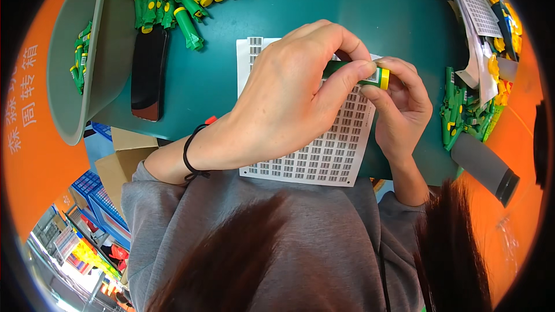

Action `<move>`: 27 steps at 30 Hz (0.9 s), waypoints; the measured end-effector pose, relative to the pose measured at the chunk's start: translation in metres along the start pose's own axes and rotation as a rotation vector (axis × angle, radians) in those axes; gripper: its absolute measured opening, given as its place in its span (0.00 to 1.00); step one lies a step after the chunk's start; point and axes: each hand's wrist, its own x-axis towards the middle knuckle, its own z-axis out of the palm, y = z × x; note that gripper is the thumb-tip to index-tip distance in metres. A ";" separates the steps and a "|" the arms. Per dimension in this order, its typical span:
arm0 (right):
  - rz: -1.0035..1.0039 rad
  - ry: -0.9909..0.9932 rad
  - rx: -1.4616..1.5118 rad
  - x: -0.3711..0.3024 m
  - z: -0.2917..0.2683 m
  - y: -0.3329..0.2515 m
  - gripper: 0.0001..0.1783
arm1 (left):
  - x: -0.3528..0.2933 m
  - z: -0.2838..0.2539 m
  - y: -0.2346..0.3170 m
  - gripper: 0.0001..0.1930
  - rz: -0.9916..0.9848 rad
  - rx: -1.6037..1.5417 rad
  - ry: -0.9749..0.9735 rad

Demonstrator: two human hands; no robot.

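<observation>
Both hands are closed on a small green plastic tube with a yellow end [384, 79], held above the sheet. A white barcode label shows on the tube beside the yellow end. My left hand [289, 89] reaches across from the left, its thumb against the label and its fingers partly hiding the tube. My right hand [404, 104] grips the yellow end between thumb and fingers. Underneath lies a white sheet of barcode labels [306, 164], partly covered by my left hand and wrist.
Many green and yellow tubes [185, 26] are heaped at the far left. A grey bin [110, 81] and a black phone [149, 75] stand left. On the right are more tubes [454, 110], label sheets [471, 0] and a grey bottle [483, 164].
</observation>
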 end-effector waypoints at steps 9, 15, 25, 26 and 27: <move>0.033 -0.015 -0.041 -0.001 -0.003 -0.001 0.23 | 0.000 -0.004 0.000 0.06 -0.156 -0.157 -0.094; 0.068 -0.104 -0.041 0.002 -0.009 0.001 0.25 | 0.011 -0.018 -0.010 0.15 -0.388 -0.548 -0.418; 0.049 -0.032 -0.052 0.003 -0.007 0.010 0.26 | 0.005 -0.016 -0.021 0.21 -0.216 -0.410 -0.412; 0.015 -0.060 -0.102 0.003 -0.007 0.010 0.26 | 0.004 -0.015 -0.023 0.21 -0.214 -0.412 -0.404; 0.015 -0.066 -0.102 0.004 -0.005 0.010 0.26 | 0.002 -0.014 -0.024 0.21 -0.302 -0.502 -0.359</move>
